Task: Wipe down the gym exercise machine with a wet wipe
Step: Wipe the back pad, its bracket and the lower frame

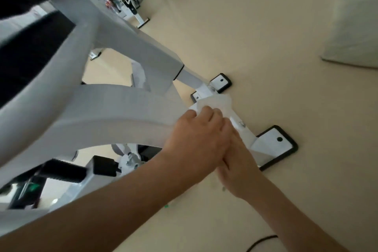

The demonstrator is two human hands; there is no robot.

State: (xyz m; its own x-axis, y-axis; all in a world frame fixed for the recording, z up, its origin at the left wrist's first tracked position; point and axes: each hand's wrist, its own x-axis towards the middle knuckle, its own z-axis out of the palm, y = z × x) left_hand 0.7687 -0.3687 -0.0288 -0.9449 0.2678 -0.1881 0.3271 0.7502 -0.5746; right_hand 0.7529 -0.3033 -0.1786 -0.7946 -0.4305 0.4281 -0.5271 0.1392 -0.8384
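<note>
Wipe: wet wipe (217,102) bunched under and just beyond the L fingertips, pressed on the low base bar (246,132) of the gym machine (102,108).
L hand: left hand (196,139) on top, fingers (206,113) curled close together over the wipe, gripping it.
R hand: right hand (238,161) tucked partly under the L one. Its fingers are mostly hidden, so can't tell if spread or pinching (prob. helping hold the wipe down).
Bar ends: near foot plate (275,145) just right of the fingers; far foot plate (221,83) beyond the fingertips.
Frame: curved grey arm of the machine meets the bar left of the knuckles.
Doing it well: keep wipe flat w/ firm, even pressure. Use long strokes along the bar, and work into the bolt & joint by the fingertips. Refold to a clean face once soiled. Do the plates last, since they're nearest the floor.
</note>
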